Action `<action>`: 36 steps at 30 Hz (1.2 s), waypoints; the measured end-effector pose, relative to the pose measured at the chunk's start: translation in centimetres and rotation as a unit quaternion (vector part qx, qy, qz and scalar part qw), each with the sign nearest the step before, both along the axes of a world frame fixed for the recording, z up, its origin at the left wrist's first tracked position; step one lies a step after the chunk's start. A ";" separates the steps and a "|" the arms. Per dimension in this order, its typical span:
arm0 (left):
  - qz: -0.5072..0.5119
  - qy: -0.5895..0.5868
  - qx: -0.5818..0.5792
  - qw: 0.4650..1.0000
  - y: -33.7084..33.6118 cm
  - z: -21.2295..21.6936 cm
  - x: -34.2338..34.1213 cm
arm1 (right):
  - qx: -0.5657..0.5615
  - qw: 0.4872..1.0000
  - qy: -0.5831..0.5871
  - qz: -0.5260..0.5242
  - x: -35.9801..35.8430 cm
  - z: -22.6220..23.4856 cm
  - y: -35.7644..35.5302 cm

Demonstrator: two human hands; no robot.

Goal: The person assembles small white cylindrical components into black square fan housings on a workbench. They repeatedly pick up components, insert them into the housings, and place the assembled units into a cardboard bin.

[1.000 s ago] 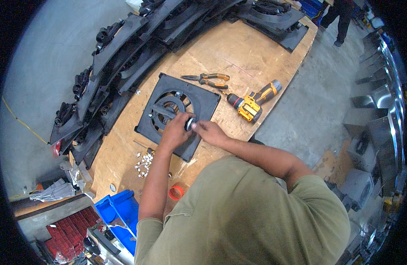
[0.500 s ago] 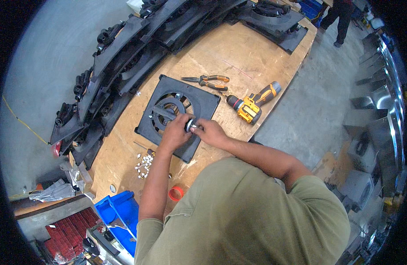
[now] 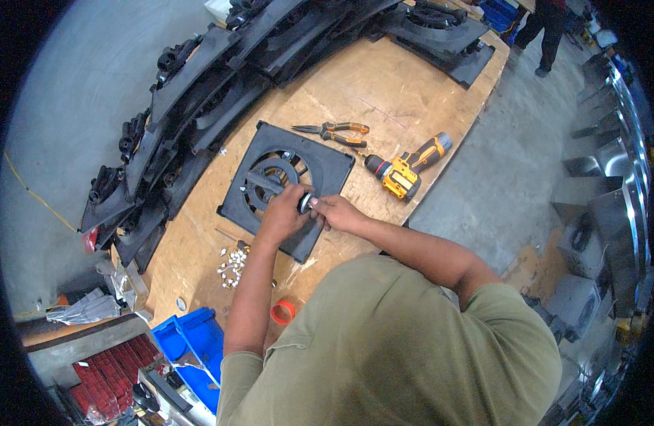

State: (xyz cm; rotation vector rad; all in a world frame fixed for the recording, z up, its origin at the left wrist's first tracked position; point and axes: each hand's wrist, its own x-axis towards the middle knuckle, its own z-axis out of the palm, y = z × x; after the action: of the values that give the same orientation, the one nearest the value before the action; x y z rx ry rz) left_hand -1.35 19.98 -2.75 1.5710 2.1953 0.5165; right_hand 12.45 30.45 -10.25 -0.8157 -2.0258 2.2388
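A square black plastic panel with a round, spoked opening lies on the wooden table in front of me. Over its near right part, my left hand is closed around a small round part, dark with a pale rim. The fingers of my right hand are pinched together against the pale side of that same part. Whether they also hold something tiny there is hidden by the fingertips. Long-nose pliers with orange-black handles lie just beyond the panel, and a yellow cordless drill rests to the right.
Stacked black panels line the table's far left edge. Small white pieces are scattered beside my left forearm, near a red ring-shaped container. A blue bin stands at the lower left. Another person stands at the far right.
My right hand has shifted slightly at the round part, its fingers now curled a little lower. The left hand and the panel stay in place.
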 end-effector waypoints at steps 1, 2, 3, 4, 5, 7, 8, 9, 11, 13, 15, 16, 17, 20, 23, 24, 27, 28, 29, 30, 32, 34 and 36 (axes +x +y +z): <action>-0.006 -0.003 0.013 1.000 0.0 0.0 0.0 | -0.074 0.997 -0.019 -0.010 0.0 0.0 0.0; -0.012 -0.005 0.025 1.000 0.0 0.0 0.0 | 0.061 0.998 -0.013 0.008 0.0 0.0 0.0; -0.018 -0.008 0.037 0.999 -0.1 0.0 0.0 | 0.203 0.979 -0.015 0.012 0.2 0.0 -0.1; -0.015 -0.002 0.031 0.999 -0.1 0.0 0.0 | 0.341 0.940 -0.016 0.016 0.2 0.1 -0.1; -0.013 0.003 0.025 1.000 -0.1 0.0 0.1 | 0.371 0.929 0.004 0.006 0.4 0.2 -0.3; -0.008 0.005 0.018 1.000 -0.1 0.0 0.1 | 0.431 0.901 0.048 -0.008 0.4 0.4 -0.3; -0.006 0.003 0.016 1.000 0.0 0.0 0.1 | 0.298 0.954 0.022 0.003 0.4 0.5 -0.1; -0.005 0.001 0.015 1.000 0.0 0.0 0.1 | 0.162 0.987 0.001 0.020 0.2 0.7 0.2; -0.001 0.002 0.018 1.000 0.0 0.0 0.2 | -0.057 0.998 -0.029 0.027 -0.1 1.0 0.8; 0.001 -0.003 0.016 1.000 0.1 0.1 0.2 | -0.218 0.974 -0.053 0.012 -0.1 1.3 1.2; 0.000 -0.012 0.011 1.000 0.0 0.2 0.1 | -0.153 0.986 -0.063 0.011 0.1 1.5 1.0; -0.005 -0.005 0.016 1.000 0.0 0.2 0.1 | -0.118 0.991 -0.056 0.007 0.2 1.6 0.8; -0.010 0.002 0.023 1.000 0.0 0.3 0.1 | 0.062 0.997 -0.042 0.004 0.4 1.6 0.4; -0.012 0.008 0.022 1.000 0.0 0.4 0.2 | 0.421 0.906 0.042 -0.013 0.7 1.2 -0.1; -0.006 0.001 0.017 1.000 0.0 0.3 0.3 | 0.254 0.966 0.037 0.004 0.1 0.6 0.7; -0.005 -0.002 0.016 1.000 0.1 0.3 0.3 | 0.071 0.997 -0.011 0.023 -0.1 0.4 1.4; 0.002 -0.001 0.019 1.000 0.0 0.2 0.2 | -0.134 0.988 -0.070 0.029 -0.3 0.0 1.9; -0.006 -0.002 0.025 1.000 0.0 0.1 0.1 | -0.145 0.985 -0.091 0.018 -0.2 0.0 1.8; -0.014 -0.003 0.031 0.999 0.0 0.1 0.1 | -0.013 0.999 -0.032 0.013 -0.1 0.0 1.5; -0.016 -0.004 0.037 0.999 -0.1 0.0 0.0 | 0.119 0.993 0.012 0.001 0.1 0.1 1.1; -0.010 0.008 0.030 0.999 -0.2 -0.3 0.0 | 0.277 0.960 0.042 -0.001 0.3 0.4 0.5; -0.009 0.010 0.024 1.000 -0.2 -0.4 0.0 | 0.335 0.941 0.035 0.013 0.3 0.6 0.3; -0.016 0.006 0.026 1.000 -0.1 -0.4 -0.1 | 0.213 0.976 0.025 0.035 0.0 0.7 0.8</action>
State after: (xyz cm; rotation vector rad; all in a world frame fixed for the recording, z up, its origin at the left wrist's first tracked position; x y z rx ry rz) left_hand -1.45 19.85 -3.15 1.6364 2.1779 0.5609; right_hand 12.44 31.25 -9.55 -0.6463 -2.4126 1.7242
